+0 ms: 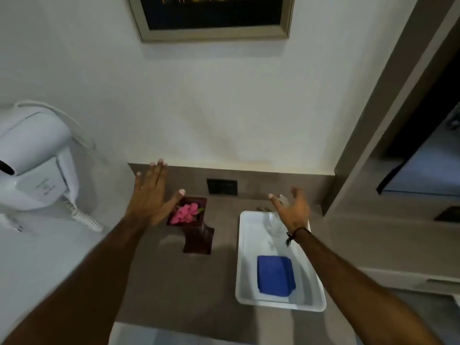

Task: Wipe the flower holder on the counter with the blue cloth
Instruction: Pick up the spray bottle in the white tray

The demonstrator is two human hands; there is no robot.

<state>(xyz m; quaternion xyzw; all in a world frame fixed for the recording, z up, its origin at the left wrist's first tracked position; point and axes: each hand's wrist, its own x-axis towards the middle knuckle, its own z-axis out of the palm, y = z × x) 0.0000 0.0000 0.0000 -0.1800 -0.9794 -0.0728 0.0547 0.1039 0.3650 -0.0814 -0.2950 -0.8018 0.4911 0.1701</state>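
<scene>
Dark red flower holder (198, 230) stands on the grey counter (174, 282), and both hands are empty above it.

The holder carries pink flowers (186, 213) in its square top and it stands upright near the back wall. The left hand (151, 195) is spread wide with flat fingers, over the left side of the holder, and the thumb reaches across its rim (whether it touches cannot be told). The right hand (292, 210) is also open with fingers apart, above the far end of a white tray (242, 270). The blue cloth (275, 275) lies folded in the near part of this tray, well apart from both hands. A clear glass (272, 224) stands in the tray under the right hand.
</scene>
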